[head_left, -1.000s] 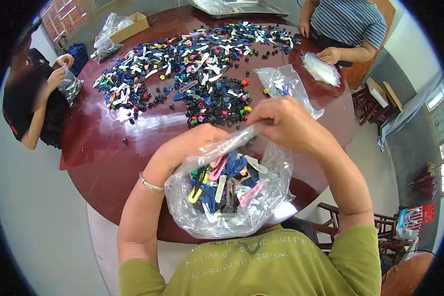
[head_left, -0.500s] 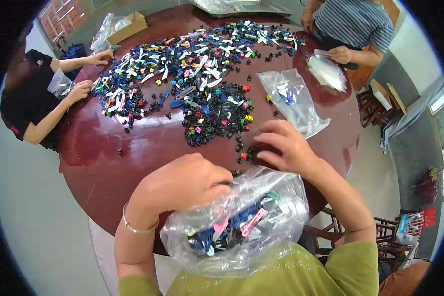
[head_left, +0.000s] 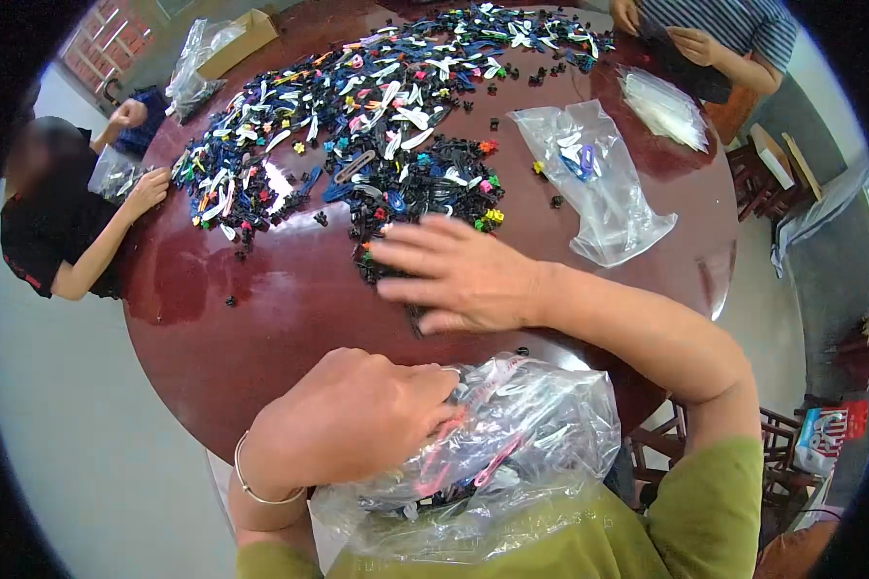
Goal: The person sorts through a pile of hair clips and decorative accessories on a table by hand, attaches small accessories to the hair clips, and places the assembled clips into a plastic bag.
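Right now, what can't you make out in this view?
All in head view:
Nearest clear plastic bag: left part, covered by the left hand.
Multicoloured hair clips inside: count, obscured by glare and folds.
Small black plastic clips: those beneath the motion-blurred right hand.
Person in grey-striped shirt: head, cut off by top edge.

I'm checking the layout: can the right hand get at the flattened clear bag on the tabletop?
Probably yes: the right hand is spread over some black clips, and nothing seems to block the stretch of tabletop between it and the flattened bag.
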`<state>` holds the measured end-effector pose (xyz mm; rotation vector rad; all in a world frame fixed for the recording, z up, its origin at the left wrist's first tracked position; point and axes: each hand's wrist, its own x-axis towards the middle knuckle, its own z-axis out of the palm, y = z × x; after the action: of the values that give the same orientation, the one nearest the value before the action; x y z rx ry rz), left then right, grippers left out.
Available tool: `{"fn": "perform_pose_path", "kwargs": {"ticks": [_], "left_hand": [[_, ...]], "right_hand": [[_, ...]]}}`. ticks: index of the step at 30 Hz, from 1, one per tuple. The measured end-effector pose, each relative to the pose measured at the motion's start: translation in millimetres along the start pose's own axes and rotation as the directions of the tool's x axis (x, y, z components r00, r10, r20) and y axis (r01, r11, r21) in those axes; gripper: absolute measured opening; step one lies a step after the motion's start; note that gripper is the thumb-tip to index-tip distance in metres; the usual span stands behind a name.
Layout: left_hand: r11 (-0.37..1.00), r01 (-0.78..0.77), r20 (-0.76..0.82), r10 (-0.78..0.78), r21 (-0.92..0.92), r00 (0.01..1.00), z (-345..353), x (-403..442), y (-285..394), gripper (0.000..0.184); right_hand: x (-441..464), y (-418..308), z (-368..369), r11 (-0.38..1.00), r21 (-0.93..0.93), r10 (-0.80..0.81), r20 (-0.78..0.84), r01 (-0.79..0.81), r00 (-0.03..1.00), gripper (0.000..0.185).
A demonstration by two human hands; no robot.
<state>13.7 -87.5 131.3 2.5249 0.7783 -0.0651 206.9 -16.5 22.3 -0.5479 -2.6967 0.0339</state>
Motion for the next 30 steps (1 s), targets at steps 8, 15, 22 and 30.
{"fn": "perform_pose_path", "kwargs": {"ticks": [8, 15, 22, 30], "left_hand": [[0.996, -0.047, -0.092, 0.054, 0.076, 0.994, 5, -5, 5, 0.022], [1.000, -0.015, -0.005, 0.015, 0.019, 1.000, 1, -1, 4, 0.020], [0.911, -0.014, -0.139, -0.048, -0.412, 0.989, -5, 10, -48, 0.021], [0.815, 0.459, -0.642, -0.568, -0.353, 0.515, 14, 49, -154, 0.050]], "right_hand": [[-3, -5, -10, 0.997, 0.049, 0.070, -0.096, -0.065, 0.993, 0.060], [36, 2, 19, 0.993, -0.066, -0.096, -0.031, 0.094, 0.995, 0.042], [22, 25, -15, 0.950, -0.074, 0.271, -0.294, -0.305, 0.916, 0.049], [20, 75, -3, 0.428, 0.147, 0.903, -0.027, -0.892, 0.428, 0.080]]}}
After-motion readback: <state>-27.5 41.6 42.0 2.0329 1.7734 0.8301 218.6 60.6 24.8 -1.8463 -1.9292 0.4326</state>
